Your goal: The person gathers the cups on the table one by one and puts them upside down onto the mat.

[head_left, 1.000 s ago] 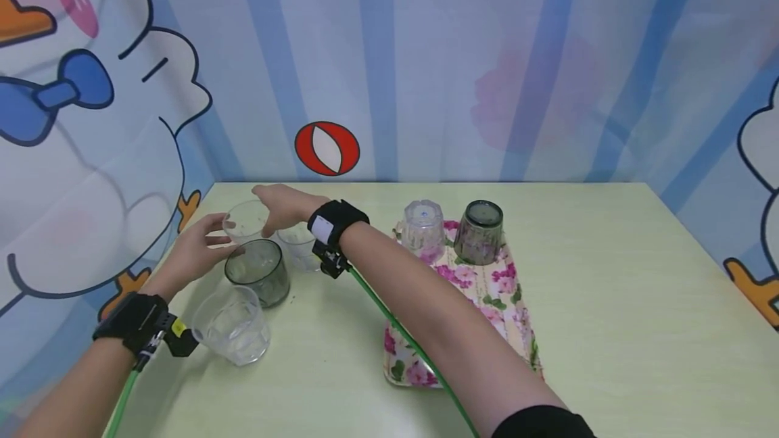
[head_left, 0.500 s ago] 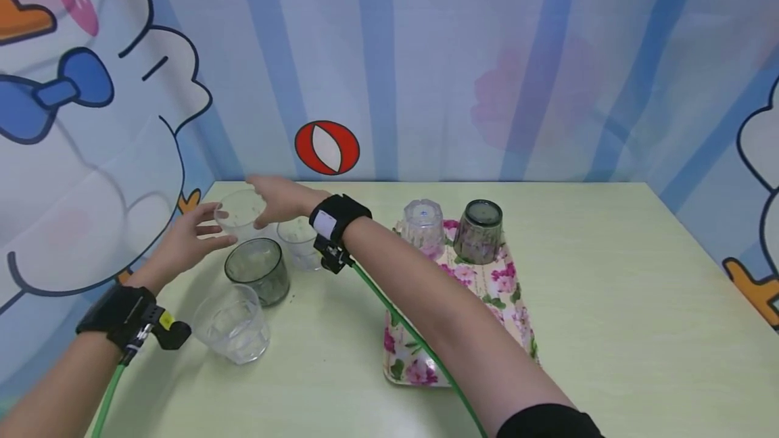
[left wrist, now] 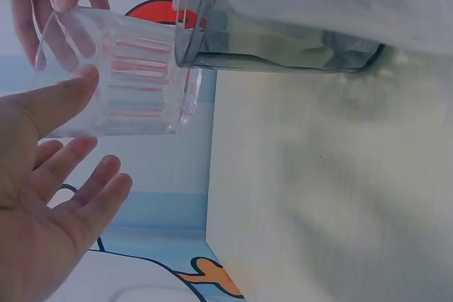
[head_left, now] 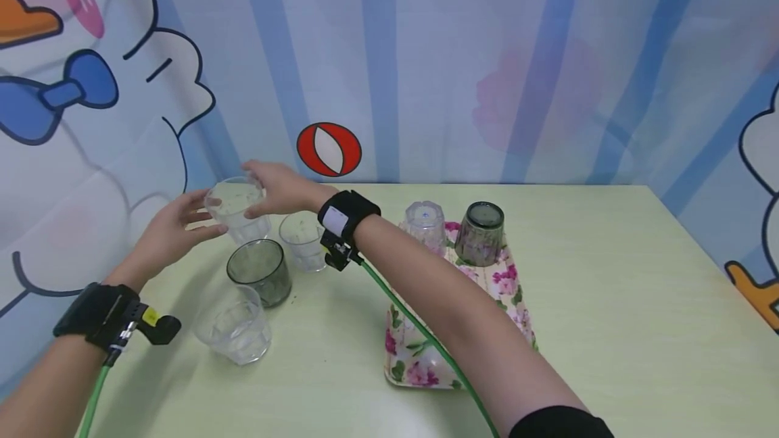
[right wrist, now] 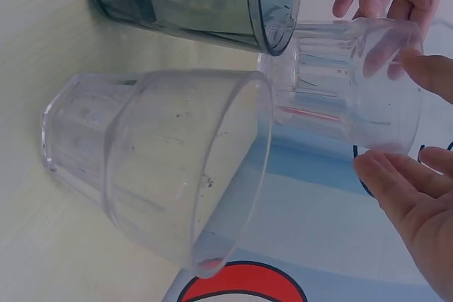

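Note:
My right hand grips a clear glass near its rim, thumb on one side and fingers on the other. Mouth up, this glass is at the table's far left corner. On its left side my left hand has its fingers loosely extended, fingertips right at the wall; the left wrist view shows the thumb overlapping the glass. Closer to me stand a smoky grey glass and another clear glass, both mouth up. A third clear glass is below my right wrist, large in the right wrist view.
A floral tray lies in the middle of the table, partly hidden under my right forearm. At its far end, a clear glass and a dark grey glass stand upside down. A patterned curtain hangs behind the table.
Both hands have moved left and up in the head view, away from me, and the clear glass has moved with them. The other glasses and the tray have stayed in place.

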`<state>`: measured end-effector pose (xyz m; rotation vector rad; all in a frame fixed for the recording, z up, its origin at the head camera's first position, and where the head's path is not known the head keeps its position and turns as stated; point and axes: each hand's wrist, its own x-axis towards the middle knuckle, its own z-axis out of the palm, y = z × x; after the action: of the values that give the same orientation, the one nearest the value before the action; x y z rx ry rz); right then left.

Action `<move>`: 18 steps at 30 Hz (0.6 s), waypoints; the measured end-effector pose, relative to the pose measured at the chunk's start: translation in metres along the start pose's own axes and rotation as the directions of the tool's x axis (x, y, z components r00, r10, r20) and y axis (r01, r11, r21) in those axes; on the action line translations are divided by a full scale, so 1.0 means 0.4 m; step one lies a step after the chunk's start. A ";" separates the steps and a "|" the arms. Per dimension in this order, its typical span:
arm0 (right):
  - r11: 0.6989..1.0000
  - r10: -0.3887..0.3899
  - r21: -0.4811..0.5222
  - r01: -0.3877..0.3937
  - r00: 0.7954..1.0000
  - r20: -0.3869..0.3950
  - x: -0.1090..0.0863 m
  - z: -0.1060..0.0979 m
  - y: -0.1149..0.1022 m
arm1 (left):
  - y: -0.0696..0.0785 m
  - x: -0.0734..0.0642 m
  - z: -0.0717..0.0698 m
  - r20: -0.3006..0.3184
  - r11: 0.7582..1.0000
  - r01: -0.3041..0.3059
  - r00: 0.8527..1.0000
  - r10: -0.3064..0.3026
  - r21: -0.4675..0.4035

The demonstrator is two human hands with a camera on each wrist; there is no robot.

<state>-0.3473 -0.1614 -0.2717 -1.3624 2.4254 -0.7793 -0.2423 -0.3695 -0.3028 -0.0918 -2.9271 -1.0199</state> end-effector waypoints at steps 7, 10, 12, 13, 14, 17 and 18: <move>0.999 -0.031 0.042 0.033 0.998 -0.054 -0.014 -0.015 -0.011 | 0.019 -0.015 -0.015 -0.037 1.000 -0.012 0.999 0.011 -0.017; 0.998 -0.041 0.054 0.045 0.997 -0.071 -0.021 -0.021 -0.014 | 0.024 -0.020 -0.019 -0.041 1.000 -0.020 0.999 0.019 -0.022; 0.997 -0.048 0.064 0.053 0.996 -0.079 -0.027 -0.023 -0.015 | 0.028 -0.024 -0.021 -0.042 0.999 -0.024 0.999 0.024 -0.021; 0.996 -0.053 0.067 0.059 0.995 -0.083 -0.030 -0.024 -0.015 | 0.030 -0.027 -0.022 -0.041 0.999 -0.024 0.999 0.023 -0.025; 0.996 -0.056 0.069 0.062 0.995 -0.085 -0.033 -0.025 -0.015 | 0.032 -0.029 -0.023 -0.039 0.999 -0.023 0.999 0.022 -0.033; 0.995 -0.063 0.071 0.069 0.994 -0.088 -0.044 -0.028 -0.015 | 0.038 -0.038 -0.023 -0.034 0.999 -0.030 0.999 0.029 -0.030; 0.995 -0.069 0.067 0.075 0.993 -0.091 -0.048 -0.030 -0.015 | 0.041 -0.042 -0.023 -0.032 0.999 -0.035 0.999 0.034 -0.031</move>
<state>-0.3382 -0.1438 -0.2592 -1.4242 2.4010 -0.9528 -0.2243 -0.3632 -0.2864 -0.1251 -2.8716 -1.0525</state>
